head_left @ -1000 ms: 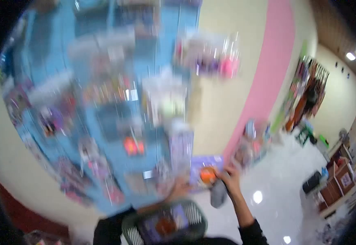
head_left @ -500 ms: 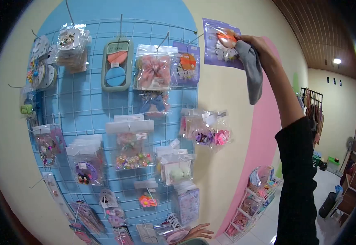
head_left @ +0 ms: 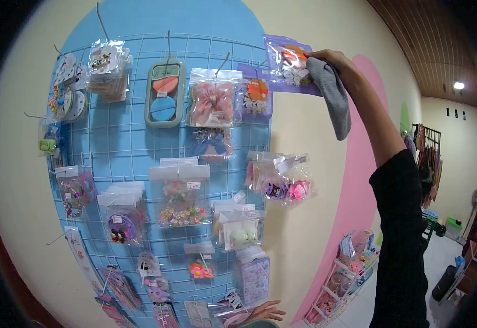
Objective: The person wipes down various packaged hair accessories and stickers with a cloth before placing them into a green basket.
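Note:
My right hand [head_left: 334, 64] is closed at the upper right, holding a purple packet [head_left: 290, 64] by its right side together with a grey cloth [head_left: 331, 95] that hangs down. The packet shows orange and white pieces and is beside the hook at the grid's upper right corner. Behind its left edge hangs a similar purple packet [head_left: 256, 94]. Low in the view, my left hand [head_left: 267, 311] has its fingers spread, near a pack with white laces [head_left: 234, 299]; part of it is hidden.
A white wire grid [head_left: 132, 147] on the blue wall bears several hanging packs, including a pink bow pack [head_left: 215, 101] and a green case [head_left: 163, 93]. At lower right stands a white rack [head_left: 334, 284]; clothes [head_left: 425, 161] hang further back.
My right hand has moved the purple packet a little left and down, so it now overlaps the hook and the edge of the hanging one. The view has shifted slightly.

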`<state>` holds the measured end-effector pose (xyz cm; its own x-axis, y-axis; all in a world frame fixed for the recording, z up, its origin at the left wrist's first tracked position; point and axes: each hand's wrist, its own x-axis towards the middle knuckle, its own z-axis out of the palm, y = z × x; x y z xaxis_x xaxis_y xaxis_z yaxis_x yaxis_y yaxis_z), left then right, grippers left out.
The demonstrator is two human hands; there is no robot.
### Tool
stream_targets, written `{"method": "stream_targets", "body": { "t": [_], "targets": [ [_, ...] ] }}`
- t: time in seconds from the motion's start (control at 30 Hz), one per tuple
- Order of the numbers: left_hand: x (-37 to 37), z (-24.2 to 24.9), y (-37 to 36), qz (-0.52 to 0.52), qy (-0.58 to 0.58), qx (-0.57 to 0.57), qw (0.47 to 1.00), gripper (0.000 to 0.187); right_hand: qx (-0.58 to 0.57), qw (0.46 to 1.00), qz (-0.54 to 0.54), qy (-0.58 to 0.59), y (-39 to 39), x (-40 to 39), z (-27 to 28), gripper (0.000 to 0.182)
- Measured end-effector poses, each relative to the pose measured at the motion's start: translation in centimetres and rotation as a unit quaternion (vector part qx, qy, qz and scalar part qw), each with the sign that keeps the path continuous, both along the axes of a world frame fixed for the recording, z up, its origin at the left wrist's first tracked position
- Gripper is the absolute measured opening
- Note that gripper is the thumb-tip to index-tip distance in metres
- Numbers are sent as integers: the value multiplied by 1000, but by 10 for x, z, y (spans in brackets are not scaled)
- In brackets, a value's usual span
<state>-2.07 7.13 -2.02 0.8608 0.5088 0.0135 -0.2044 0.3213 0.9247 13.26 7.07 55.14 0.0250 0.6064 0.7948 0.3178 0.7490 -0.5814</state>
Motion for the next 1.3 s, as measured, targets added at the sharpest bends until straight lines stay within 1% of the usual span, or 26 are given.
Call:
{"method": "stream_targets", "body": {
  "t": [0.03, 0.1, 0.13, 0.2, 0.3, 0.37, 0.47, 0.6, 0.8, 0.87, 1.0, 1.07, 1.3],
  "targets": [
    [0, -6, 4, 1, 0, 1, 1000, 50, -2, 1000, 5, 18, 1, -1, 1, 26],
    [-1, -16, 16, -61, -73, -42, 995, 50, 1, 1000, 21, 21, -1, -1, 0, 26],
    [1, -19, 16, -67, -86, -40, 993, 50, 2, 1000, 21, 4, -1, -1, -1, 26],
    [2, -18, 17, -47, -73, -23, 996, 50, 3, 1000, 22, -14, -4, 0, -4, 27],
    [3, -15, 18, -33, -63, -13, 997, 51, -12, 1000, 17, 16, -6, 2, -5, 27],
    [4, -15, 18, -29, -59, -11, 998, 51, -27, 999, -9, 43, 3, 5, -1, 27],
    [5, -14, 20, -25, -58, -11, 998, 51, -32, 998, 25, 44, 13, 6, 3, 27],
    [8, -15, 21, -25, -56, -9, 998, 52, -37, 998, 20, 36, 15, 3, 4, 26],
    [12, -13, 20, -23, -53, -7, 998, 52, 1, 1000, 20, 21, 4, 0, -5, 24],
    [13, -12, 20, -23, -52, -6, 998, 52, 47, 999, -10, -5, 6, 1, -5, 24],
    [15, -12, 20, -21, -51, -8, 998, 53, 56, 998, -13, -3, 4, -1, -7, 22],
    [15, -13, 18, -19, -51, -7, 998, 53, 82, 996, -10, -18, 6, 0, -7, 20],
    [15, -13, 12, -14, -52, -8, 999, 54, 53, 998, 9, 20, 5, 1, -10, 22]
  ]
}}
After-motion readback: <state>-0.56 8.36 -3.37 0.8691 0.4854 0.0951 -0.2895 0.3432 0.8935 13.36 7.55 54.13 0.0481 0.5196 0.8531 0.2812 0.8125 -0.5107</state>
